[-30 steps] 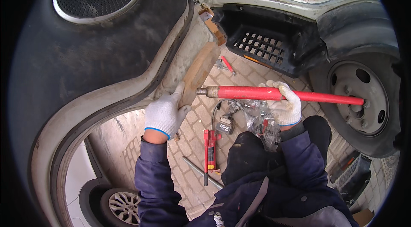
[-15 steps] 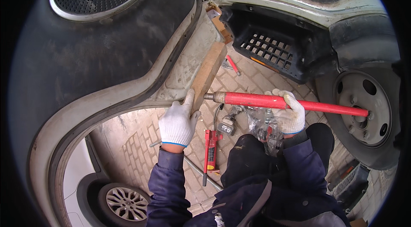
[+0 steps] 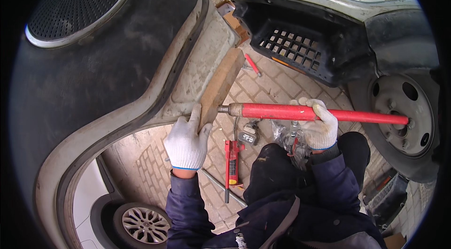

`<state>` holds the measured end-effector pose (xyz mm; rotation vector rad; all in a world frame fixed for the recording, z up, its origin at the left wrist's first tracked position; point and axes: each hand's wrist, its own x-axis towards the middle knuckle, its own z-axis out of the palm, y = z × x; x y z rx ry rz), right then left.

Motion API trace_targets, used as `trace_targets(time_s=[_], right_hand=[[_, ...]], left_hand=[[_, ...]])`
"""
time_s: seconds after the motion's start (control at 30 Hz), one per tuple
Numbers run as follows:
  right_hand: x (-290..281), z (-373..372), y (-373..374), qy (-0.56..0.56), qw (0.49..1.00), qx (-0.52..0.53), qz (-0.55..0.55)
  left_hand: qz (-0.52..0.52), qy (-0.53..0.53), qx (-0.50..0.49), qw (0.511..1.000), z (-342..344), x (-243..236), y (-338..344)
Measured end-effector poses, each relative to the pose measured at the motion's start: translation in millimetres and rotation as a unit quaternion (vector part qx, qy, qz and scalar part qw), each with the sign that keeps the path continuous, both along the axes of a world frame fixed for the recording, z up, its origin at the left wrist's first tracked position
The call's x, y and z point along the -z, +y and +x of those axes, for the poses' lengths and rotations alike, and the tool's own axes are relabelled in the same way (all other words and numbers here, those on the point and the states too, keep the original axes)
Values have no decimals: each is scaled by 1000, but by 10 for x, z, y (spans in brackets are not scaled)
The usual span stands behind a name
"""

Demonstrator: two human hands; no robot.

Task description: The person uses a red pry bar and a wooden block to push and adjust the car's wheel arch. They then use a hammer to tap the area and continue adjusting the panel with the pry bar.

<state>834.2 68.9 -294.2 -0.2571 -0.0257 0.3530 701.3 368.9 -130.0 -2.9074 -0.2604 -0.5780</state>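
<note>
My left hand [image 3: 186, 142], in a white knit glove with a blue cuff, grips the lower end of a wooden block [image 3: 218, 80] against the vehicle's pale sill [image 3: 197, 61]. A long red hydraulic ram tube [image 3: 272, 111] spans sideways, its metal tip on the block and its right end at the wheel hub [image 3: 398, 131]. My right hand [image 3: 318, 126], gloved alike, is wrapped round the tube. Beneath them lie a red hand pump [image 3: 231, 167], a battery tool [image 3: 248, 137] and plastic-bagged fittings [image 3: 293, 141].
A dark door panel [image 3: 84, 75] fills the left. A black plastic step [image 3: 296, 42] and dark wheel [image 3: 397, 115] bound the right. A short red tube [image 3: 252, 65] and metal bar [image 3: 218, 185] lie on the pavers [image 3: 277, 84]. Another car's wheel [image 3: 143, 223] shows lower left.
Compared with a second ago, the wooden block, both hands and the red tube sit slightly lower in the view. My left thumb and finger have come further round the block's lower end.
</note>
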Motion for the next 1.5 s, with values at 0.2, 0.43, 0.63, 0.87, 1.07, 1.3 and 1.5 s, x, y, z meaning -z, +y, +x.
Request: trace_targets(time_s=[0.2, 0.43, 0.63, 0.87, 1.07, 1.3, 1.5], right_hand=[[0, -10, -2, -6, 1000, -4, -4], [-20, 0, 19, -29, 1000, 0, 6], [-42, -20, 14, -22, 1000, 0, -6], [-41, 6, 35, -44, 999, 3, 10], [-52, -2, 42, -41, 999, 7, -10], [-15, 61, 31, -89, 996, 4, -26], [1, 88, 5, -118, 992, -2, -38]], left_hand=[[-10, -43, 2, 999, -36, 159, 18], [-63, -74, 3, 995, -32, 253, 70], [-59, -70, -18, 996, -45, 251, 6], [-53, -77, -30, 995, -11, 241, -31], [-40, -54, -58, 996, -37, 231, -64], [-82, -69, -38, 994, -5, 235, -15], [-93, -31, -66, 993, -10, 157, -52]])
